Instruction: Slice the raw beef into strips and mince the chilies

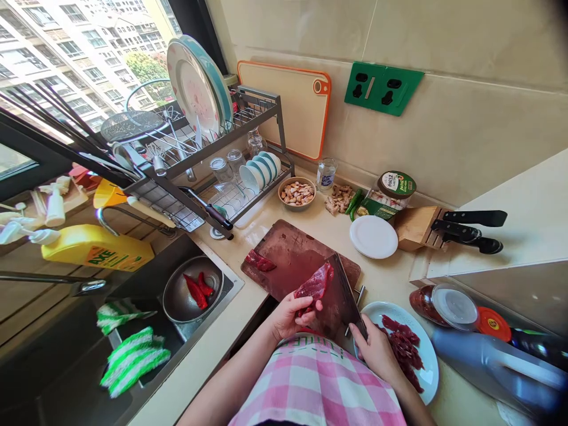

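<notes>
My left hand is closed round the near end of a piece of raw red meat, its fingers curled under it above the chopping board. In my right hand is the handle of a kitchen knife with a broad dark blade, which points away from me just right of the meat. A second chunk of raw meat lies on the board's left side. Sliced meat sits on a pale plate beside my right wrist.
Left is a sink with a pan holding red peppers and a striped cloth. Behind the board are a dish rack, a bowl of garlic, ginger, a white saucer and a knife block. Bottles and jars stand right.
</notes>
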Motion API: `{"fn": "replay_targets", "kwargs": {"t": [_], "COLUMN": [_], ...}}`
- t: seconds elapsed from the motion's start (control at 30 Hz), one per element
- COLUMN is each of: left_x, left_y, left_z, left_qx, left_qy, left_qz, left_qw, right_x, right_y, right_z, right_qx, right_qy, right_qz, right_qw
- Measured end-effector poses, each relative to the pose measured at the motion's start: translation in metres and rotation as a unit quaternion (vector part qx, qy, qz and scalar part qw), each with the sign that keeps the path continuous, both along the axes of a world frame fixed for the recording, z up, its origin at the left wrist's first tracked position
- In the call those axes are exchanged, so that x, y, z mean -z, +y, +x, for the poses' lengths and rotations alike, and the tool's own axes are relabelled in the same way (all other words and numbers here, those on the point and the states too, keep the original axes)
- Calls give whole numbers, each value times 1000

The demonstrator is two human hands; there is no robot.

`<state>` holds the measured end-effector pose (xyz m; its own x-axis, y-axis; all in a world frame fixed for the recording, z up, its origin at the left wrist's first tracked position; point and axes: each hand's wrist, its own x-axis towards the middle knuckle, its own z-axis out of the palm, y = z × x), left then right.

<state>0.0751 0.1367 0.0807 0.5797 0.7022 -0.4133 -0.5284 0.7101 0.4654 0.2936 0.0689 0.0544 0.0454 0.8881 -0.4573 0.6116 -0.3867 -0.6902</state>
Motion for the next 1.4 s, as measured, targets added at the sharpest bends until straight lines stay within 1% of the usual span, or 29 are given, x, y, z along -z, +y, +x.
{"fn": "replay_targets", "kwargs": {"t": [0.2,0.37,0.47,0.53,0.67,0.77,0.83,0.9,1.03,1.17,1.23,1.33,1.4], "left_x": [-2,-18,-26,-26,-22,-20,-19,-18,-11,-4,-3,-2,0], "left_y": [-3,-1,-1,-1,-2,-4,-5,-4,-1,1,1,1,2], "left_z": [5,7,8,8,7,6,7,7,6,1,-1,-3,-4], "left_qx": [-8,26,33,37,38,21,3,-18,-58,-76,-83,-79,-87], "left_qy": [110,142,156,173,195,195,186,173,166,155,141,127,129], "left_qz": [83,142,168,175,192,207,203,182,94,24,19,50,68], "left_qw": [990,979,973,969,961,959,961,968,980,985,986,988,986], "right_x": [0,1,3,4,6,6,5,4,2,1,1,2,4], "right_y": [1,1,1,1,0,0,0,0,1,1,1,0,0], "right_z": [1,3,4,5,5,5,5,4,4,3,3,3,4], "right_qx": [1,-19,-24,-23,-17,-13,-15,-18,-14,-11,-12,-14,-12], "right_qy": [-5,-19,-29,-25,-29,-35,-28,-18,-24,-24,-21,-24,-27], "right_qz": [-14,-3,8,11,11,10,9,8,10,6,-2,-5,-5], "right_qw": [1000,1000,999,999,999,999,999,1000,1000,1000,1000,1000,1000]}}
